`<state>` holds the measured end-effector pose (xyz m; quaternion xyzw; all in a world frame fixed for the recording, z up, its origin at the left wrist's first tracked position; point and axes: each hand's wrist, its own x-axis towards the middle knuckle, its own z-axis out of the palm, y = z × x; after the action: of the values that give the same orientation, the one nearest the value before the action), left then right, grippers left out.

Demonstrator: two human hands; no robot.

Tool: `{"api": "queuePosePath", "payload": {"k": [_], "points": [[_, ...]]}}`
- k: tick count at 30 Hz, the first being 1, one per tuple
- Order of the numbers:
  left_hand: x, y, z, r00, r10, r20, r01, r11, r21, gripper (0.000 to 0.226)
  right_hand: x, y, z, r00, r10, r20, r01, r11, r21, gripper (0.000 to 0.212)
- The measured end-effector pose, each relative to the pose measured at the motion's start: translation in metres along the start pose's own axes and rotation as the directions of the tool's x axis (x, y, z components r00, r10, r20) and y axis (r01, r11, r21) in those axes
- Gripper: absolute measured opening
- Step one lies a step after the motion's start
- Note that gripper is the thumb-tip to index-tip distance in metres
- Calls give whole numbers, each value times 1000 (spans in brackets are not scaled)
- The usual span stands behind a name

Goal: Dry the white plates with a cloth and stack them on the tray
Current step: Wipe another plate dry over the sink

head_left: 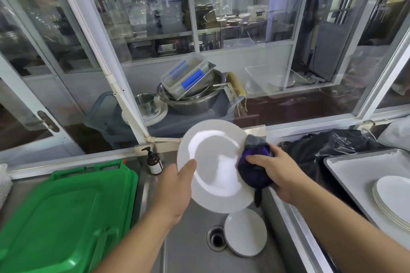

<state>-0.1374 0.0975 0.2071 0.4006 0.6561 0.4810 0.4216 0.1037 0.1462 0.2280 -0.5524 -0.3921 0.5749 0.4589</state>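
Plate: gripped over the sink by the left hand, tilted for wiping.
Cloth: bunched in the right hand, pressed on the plate's rim.

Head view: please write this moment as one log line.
left hand holds plate | right hand wipes with cloth | stack on tray
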Motion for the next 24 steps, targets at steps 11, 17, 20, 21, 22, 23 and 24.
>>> {"api": "queuePosePath", "payload": {"k": [11, 17, 20, 21, 22, 23, 24], "points": [[-45, -1, 25, 969, -224, 99, 244, 916, -319, 14, -12, 32, 10, 987, 121, -102, -99, 976, 192, 31], [-15, 32, -21, 942, -254, 219, 294, 939, -179, 31, -9, -6, -3, 997, -31, 74, 42, 988, -151, 36], [-11, 43, -28, 932, -233, 276, 259, 964, -58, 26, -8, -21, -3, 988, -72, 140, 102, 969, -226, 37], [-10, 44, -29, 942, -204, 265, 224, 974, -46, 20, -8, -24, -1, 986, -85, 143, 117, 967, -227, 37], [-10, 44, -28, 955, -169, 243, 186, 981, -50, 18, -9, -25, 1, 986, -97, 137, 125, 968, -216, 37], [-11, 45, -26, 966, -139, 218, 155, 986, -56, 18, -9, -25, 3, 987, -106, 122, 129, 972, -195, 38], [-13, 44, -23, 973, -113, 201, 128, 990, -63, 18, -8, -24, 4, 988, -115, 99, 130, 978, -166, 38]]}}
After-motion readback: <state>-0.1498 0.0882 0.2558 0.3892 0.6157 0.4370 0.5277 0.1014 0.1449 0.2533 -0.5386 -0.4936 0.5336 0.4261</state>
